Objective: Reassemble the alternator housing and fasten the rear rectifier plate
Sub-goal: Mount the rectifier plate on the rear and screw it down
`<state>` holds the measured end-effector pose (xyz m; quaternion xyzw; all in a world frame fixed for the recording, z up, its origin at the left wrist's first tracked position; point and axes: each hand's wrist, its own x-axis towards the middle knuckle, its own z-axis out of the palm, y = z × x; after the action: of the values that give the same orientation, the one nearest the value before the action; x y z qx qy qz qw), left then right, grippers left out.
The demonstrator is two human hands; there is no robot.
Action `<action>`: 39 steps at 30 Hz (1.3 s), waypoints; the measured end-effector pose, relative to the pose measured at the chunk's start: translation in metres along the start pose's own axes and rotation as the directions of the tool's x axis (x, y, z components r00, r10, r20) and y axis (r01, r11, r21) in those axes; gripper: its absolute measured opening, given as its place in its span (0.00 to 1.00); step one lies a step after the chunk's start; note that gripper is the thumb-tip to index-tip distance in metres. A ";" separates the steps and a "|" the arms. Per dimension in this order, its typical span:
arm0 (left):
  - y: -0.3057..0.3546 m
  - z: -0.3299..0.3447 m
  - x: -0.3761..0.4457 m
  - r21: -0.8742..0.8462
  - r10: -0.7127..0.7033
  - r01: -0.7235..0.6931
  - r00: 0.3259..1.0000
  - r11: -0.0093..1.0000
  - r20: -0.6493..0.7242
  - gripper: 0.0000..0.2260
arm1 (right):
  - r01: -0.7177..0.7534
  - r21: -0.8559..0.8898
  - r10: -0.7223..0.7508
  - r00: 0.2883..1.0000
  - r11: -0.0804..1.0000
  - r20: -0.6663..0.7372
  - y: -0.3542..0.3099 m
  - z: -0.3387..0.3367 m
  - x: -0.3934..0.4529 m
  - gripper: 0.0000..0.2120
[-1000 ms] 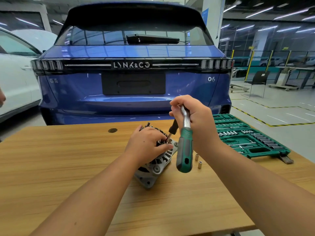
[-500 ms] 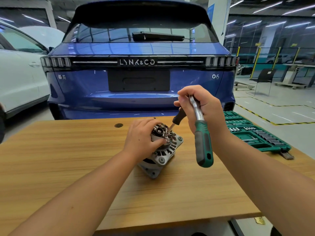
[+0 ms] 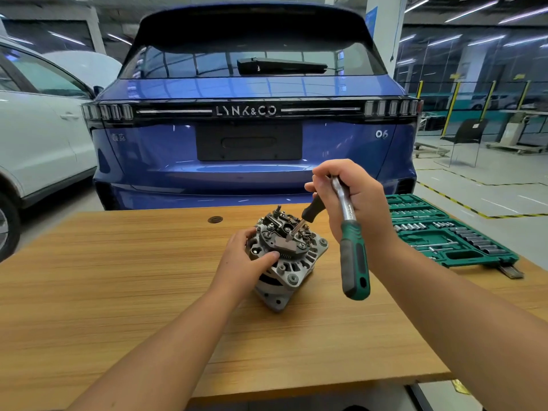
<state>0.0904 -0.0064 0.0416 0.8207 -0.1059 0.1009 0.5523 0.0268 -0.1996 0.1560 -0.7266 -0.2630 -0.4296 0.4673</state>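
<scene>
The alternator [image 3: 286,256] sits near the middle of the wooden table [image 3: 118,292], rectifier plate [image 3: 284,232] facing up. The left hand [image 3: 246,259] grips its housing from nine o'clock, fingers curled around the rim. The right hand [image 3: 350,197], at two o'clock, is closed around a green-handled ratchet [image 3: 353,250] and a black-handled screwdriver [image 3: 308,215] whose tip touches the plate. A green socket case [image 3: 444,232] lies open at three o'clock; a blue car [image 3: 252,129] is parked at twelve.

Blue car [image 3: 252,149], seemingly white car [image 3: 35,137] beside.
</scene>
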 end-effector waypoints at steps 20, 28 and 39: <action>-0.002 0.001 -0.001 0.031 0.014 -0.014 1.000 0.999 0.015 0.30 | 0.011 0.000 -0.011 1.000 1.000 0.021 0.011 0.028 0.030 0.07; -0.002 0.002 -0.003 0.017 0.017 -0.017 1.000 1.000 0.016 0.29 | -0.060 0.037 0.055 0.992 0.998 0.110 0.008 0.028 0.040 0.12; 0.000 -0.004 0.001 0.041 0.009 -0.011 0.999 0.999 0.036 0.29 | -0.208 0.025 0.201 0.965 0.978 0.170 0.003 0.033 0.065 0.14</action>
<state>0.0915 -0.0027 0.0436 0.8331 -0.1176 0.0913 0.5327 0.0735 -0.1718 0.2045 -0.7731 -0.2335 -0.3112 0.5009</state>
